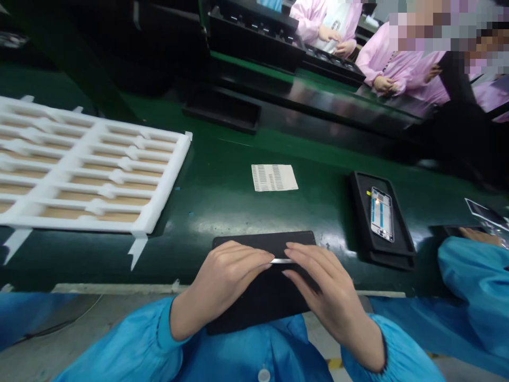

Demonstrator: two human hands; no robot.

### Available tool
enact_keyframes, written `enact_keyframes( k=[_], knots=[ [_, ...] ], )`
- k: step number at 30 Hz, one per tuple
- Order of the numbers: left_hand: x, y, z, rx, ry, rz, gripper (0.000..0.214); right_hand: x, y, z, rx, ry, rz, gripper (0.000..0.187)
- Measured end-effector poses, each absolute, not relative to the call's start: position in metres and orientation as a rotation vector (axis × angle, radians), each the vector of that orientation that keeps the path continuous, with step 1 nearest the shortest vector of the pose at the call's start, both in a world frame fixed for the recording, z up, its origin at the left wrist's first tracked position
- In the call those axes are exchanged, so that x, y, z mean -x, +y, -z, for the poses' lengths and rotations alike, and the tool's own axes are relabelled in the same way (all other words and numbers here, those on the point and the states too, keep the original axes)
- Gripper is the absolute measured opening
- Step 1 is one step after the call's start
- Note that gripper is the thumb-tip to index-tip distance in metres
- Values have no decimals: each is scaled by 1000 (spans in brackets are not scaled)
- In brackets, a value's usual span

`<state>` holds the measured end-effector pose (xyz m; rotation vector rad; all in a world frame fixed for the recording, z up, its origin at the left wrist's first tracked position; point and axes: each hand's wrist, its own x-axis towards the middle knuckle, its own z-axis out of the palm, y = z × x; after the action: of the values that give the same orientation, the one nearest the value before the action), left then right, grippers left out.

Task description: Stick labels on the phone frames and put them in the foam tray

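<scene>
A thin, silver-edged flat piece (pixel 282 261) is seen edge-on between my two hands, so its faces are hidden. My left hand (pixel 230 270) pinches its left end, fingers laid together on top and thumb below. At the right end, my right hand (pixel 322 276) has its fingers over the piece and its thumb beneath. Both hands are above a black mat (pixel 262 305) at the bench's near edge. Beyond the mat lies a white sheet with printed rows (pixel 274 178).
A white slotted rack (pixel 143 225) with tan slots stands at left. A black tray (pixel 397 249) at right carries a silver phone frame (pixel 382 215). Another black tray (pixel 222 109) lies farther back. A co-worker's blue sleeve (pixel 473 286) is at right; people in pink sit across.
</scene>
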<state>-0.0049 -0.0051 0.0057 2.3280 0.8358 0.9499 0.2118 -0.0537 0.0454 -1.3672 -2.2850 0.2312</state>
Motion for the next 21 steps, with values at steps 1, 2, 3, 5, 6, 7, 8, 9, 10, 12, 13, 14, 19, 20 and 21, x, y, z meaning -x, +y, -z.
enact_keyframes(
  k=[1,2,3,5,6,7,8,9,10,12,13,14,19,20,21],
  knots=[
    [5,-5,-6,-2336,836,-949,15,-212,-58,-40,1353,-2287,-169,33],
    [6,-5,-6,-2345,839,-946,15,-212,-61,-35,1337,-2296,-109,35],
    [6,-6,-7,-2356,843,-943,16,-211,-64,-30,1318,-2304,-54,37],
    [4,-6,-8,-2384,845,-919,17,-211,-67,-22,1279,-2301,23,40],
    [2,-7,-10,-2404,844,-897,18,-212,-68,-20,1269,-2281,30,39],
    [1,-7,-12,-2426,845,-871,19,-213,-67,-20,1269,-2245,7,38],
    [-1,-8,-14,-2451,845,-834,22,-215,-66,-22,1283,-2189,-39,36],
    [-1,-8,-17,-2473,846,-792,25,-218,-65,-25,1303,-2112,-94,35],
    [0,-7,-20,-2489,845,-745,27,-222,-64,-30,1327,-2020,-140,34],
    [10,-4,-30,-2488,839,-653,29,-231,-63,-40,1381,-1828,-186,34],
    [20,-1,-37,-2467,845,-612,28,-235,-64,-44,1411,-1745,-182,32],
    [34,2,-44,-2436,868,-580,26,-239,-64,-48,1444,-1675,-168,29],
    [135,27,-83,-2210,1288,-579,18,-259,-64,-37,1584,-1398,-176,17],
    [158,34,-87,-2164,1381,-600,20,-264,-62,-30,1591,-1363,-202,17],
    [179,42,-90,-2112,1487,-595,22,-270,-60,-22,1589,-1352,-203,17]
  ],
)
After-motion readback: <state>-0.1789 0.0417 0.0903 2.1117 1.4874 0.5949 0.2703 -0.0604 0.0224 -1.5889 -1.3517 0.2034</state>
